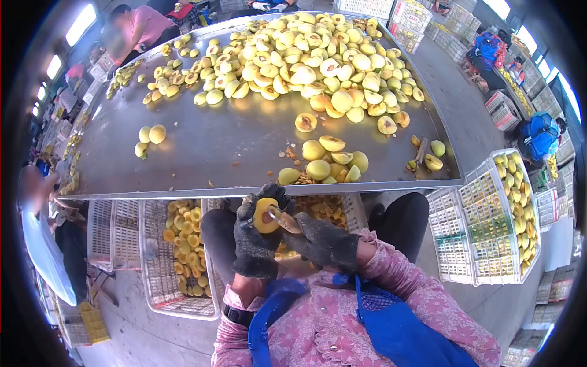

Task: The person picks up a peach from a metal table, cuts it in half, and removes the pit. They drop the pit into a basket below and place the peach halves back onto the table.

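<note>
In my gloved left hand (pixel 254 244) is a halved yellow peach (pixel 264 224), cut side toward me with its brown pit cavity showing. My gloved right hand (pixel 327 241) grips a pitting tool (pixel 290 222) with a wooden handle. Its curved metal end touches the middle of the peach half. Both hands are over my lap, just in front of the metal table (pixel 202 140). Close to the table's near edge lies a small group of peaches (pixel 318 169), whole-looking and halved, with loose pits around them.
A large heap of peaches (pixel 302 73) covers the far part of the table. White plastic crates with peach pieces stand at my left (pixel 150 293), between my knees (pixel 354 211) and at my right (pixel 471 238). Other people sit at both sides, including one in pink (pixel 147 27).
</note>
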Tool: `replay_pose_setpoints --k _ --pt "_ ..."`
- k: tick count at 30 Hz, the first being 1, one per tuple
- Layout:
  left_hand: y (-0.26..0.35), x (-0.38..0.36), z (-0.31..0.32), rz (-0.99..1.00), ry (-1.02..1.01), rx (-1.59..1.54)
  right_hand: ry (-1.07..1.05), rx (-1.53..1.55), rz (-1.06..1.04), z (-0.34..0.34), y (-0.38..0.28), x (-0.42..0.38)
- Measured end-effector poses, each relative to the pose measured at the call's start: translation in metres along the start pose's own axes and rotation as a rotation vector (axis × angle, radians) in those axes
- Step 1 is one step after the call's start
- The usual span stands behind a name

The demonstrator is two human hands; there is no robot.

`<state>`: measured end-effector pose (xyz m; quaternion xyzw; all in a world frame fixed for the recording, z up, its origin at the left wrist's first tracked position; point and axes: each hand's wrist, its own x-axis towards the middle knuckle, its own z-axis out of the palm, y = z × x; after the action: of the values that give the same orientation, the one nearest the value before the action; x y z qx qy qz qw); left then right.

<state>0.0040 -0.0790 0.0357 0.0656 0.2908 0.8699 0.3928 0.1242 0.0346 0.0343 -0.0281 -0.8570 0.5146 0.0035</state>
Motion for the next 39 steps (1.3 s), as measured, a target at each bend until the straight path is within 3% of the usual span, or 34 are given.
replay_pose_setpoints --k 4,7,12,14,15,16,17,18,19,21,25,26,27,29,30,32,35,36,38,39 --pt "-0.003 0.000 0.005 -0.054 0.106 -0.046 0.092 0.044 -0.036 0.003 -0.006 0.008" --pt "-0.006 0.001 0.003 -0.042 0.101 0.036 -0.035 0.216 0.133 0.010 0.009 0.012" --pt "-0.006 0.004 -0.007 -0.070 0.138 0.064 -0.025 0.135 0.023 -0.002 -0.014 0.005" --pt "0.002 0.004 -0.006 -0.242 0.200 0.156 -0.093 0.034 0.043 -0.005 -0.017 0.005" --pt "0.000 0.006 -0.014 -0.249 0.198 0.157 -0.152 -0.070 0.056 -0.008 -0.019 0.006" --pt "-0.007 0.010 -0.027 -0.128 0.135 0.427 -0.147 -0.069 0.062 -0.014 -0.020 0.009" --pt "-0.007 0.009 -0.030 -0.071 0.090 0.562 -0.341 0.108 0.358 -0.033 -0.044 0.020" --pt "-0.007 0.009 -0.031 -0.008 0.052 0.695 -0.427 0.210 0.505 -0.032 -0.041 0.023" --pt "-0.007 0.007 -0.029 -0.039 0.073 0.624 -0.503 0.294 0.660 -0.031 -0.038 0.025" --pt "-0.010 0.011 -0.017 -0.215 0.248 0.237 -0.139 -0.081 -0.131 0.001 0.017 0.009" --pt "-0.016 0.019 -0.041 -0.273 0.184 0.305 -0.312 0.440 0.570 -0.027 -0.023 0.017" --pt "-0.015 0.019 -0.041 -0.247 0.128 0.382 -0.313 0.445 0.572 -0.019 -0.012 0.016" --pt "-0.019 0.021 -0.054 -0.251 0.132 0.384 -0.184 0.328 0.306 -0.008 0.000 0.015" --pt "-0.028 0.028 -0.078 -0.161 0.113 0.545 -0.058 0.211 0.040 -0.003 0.010 0.016" --pt "-0.028 0.028 -0.080 -0.132 0.111 0.600 -0.218 0.303 0.232 -0.010 0.007 0.015" --pt "-0.033 0.025 -0.078 0.039 0.061 0.838 -0.384 0.396 0.427 -0.014 0.005 0.017" --pt "-0.037 0.027 -0.074 0.197 0.000 0.987 -0.342 0.591 0.374 -0.001 0.028 0.020" --pt "-0.037 0.028 -0.075 0.232 -0.015 1.010 -0.292 0.543 0.119 0.009 0.042 0.021" --pt "-0.039 0.033 -0.075 -0.090 0.180 0.348 -0.235 0.483 -0.140 0.024 0.056 0.020" --pt "-0.045 0.029 -0.067 -0.140 0.153 0.160 -0.271 0.718 0.017 0.028 0.058 0.020"
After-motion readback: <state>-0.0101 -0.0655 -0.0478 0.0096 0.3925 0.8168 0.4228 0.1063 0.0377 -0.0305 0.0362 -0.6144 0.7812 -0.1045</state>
